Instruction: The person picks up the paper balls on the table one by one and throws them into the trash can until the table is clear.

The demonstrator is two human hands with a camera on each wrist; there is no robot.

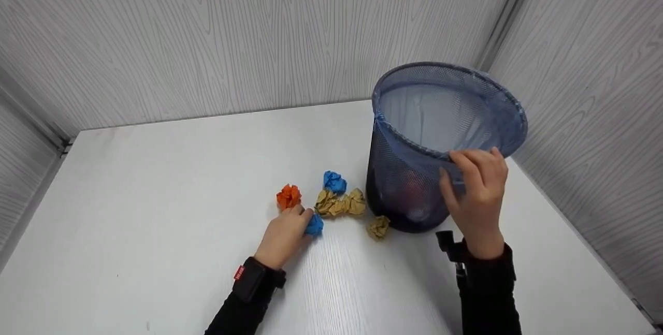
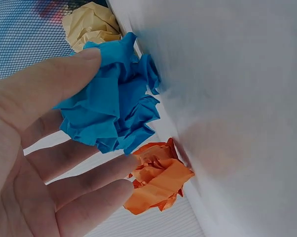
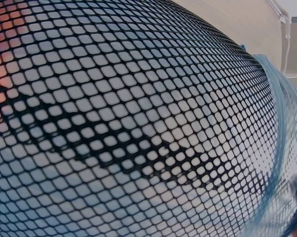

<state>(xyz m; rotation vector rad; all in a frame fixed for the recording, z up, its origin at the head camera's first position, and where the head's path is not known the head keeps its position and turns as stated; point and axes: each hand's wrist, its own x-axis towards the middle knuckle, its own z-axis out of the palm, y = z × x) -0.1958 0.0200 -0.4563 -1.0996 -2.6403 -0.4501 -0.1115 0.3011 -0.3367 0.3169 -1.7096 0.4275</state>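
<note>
My left hand [image 1: 284, 236] is low over the table, pinching a crumpled blue paper ball [image 2: 106, 98] between thumb and fingers. Right at its other fingertips lies a crumpled orange paper ball [image 2: 161, 177]. My right hand [image 1: 479, 198] holds the near rim of a dark mesh wastebasket [image 1: 399, 185], fingers over the edge and thumb on the outside. A translucent blue bag [image 1: 497, 117] lines the basket and folds over its rim. Through the mesh a reddish shape [image 3: 5, 49] shows inside. In the right wrist view mesh fills most of the picture.
Another blue paper ball [image 1: 334, 182] lies behind two tan paper balls [image 1: 329, 203] left of the basket. One more tan ball [image 1: 378, 227] sits by the basket's base. Pale wood-grain panels [image 1: 259, 40] wall the white table [image 1: 155, 210] at the back and sides.
</note>
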